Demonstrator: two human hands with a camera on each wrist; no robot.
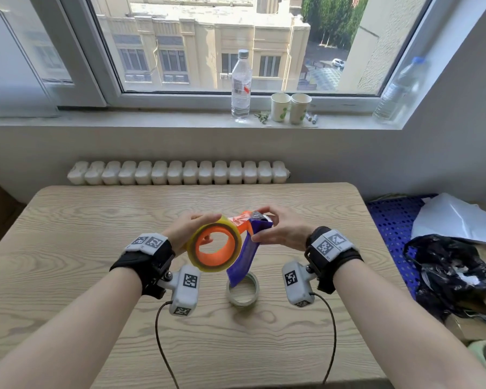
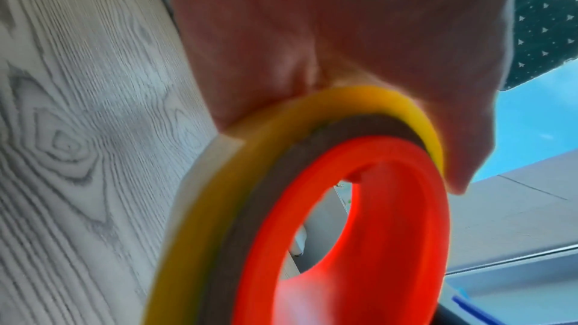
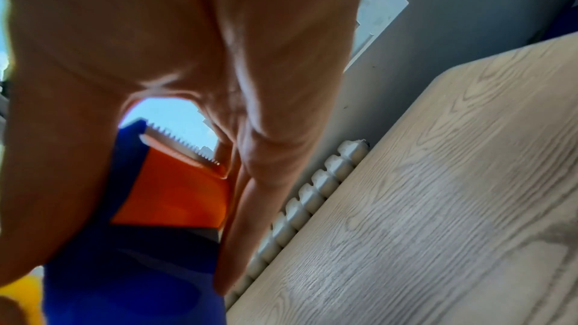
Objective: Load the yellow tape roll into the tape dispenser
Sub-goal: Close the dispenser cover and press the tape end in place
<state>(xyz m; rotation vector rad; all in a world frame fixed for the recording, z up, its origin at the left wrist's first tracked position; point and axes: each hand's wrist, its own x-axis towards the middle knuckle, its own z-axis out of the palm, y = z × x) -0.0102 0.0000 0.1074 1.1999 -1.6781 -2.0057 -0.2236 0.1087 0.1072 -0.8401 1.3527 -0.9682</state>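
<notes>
Left hand [image 1: 184, 228] gripping yellow tape roll [image 1: 214, 244] on the orange hub at frame centre, hole facing the viewer, right hand [image 1: 282, 230] clasping tape dispenser [image 1: 247, 242] head, blue handle angling down toward the desk [image 1: 96, 220].

— Where's the yellow tape roll [image 1: 214, 244]?
— Seated on the orange hub, held above the table, tilted.
— And the tape dispenser [image 1: 243, 258]?
— Blue handle hanging down, serrated blade up top.
</notes>
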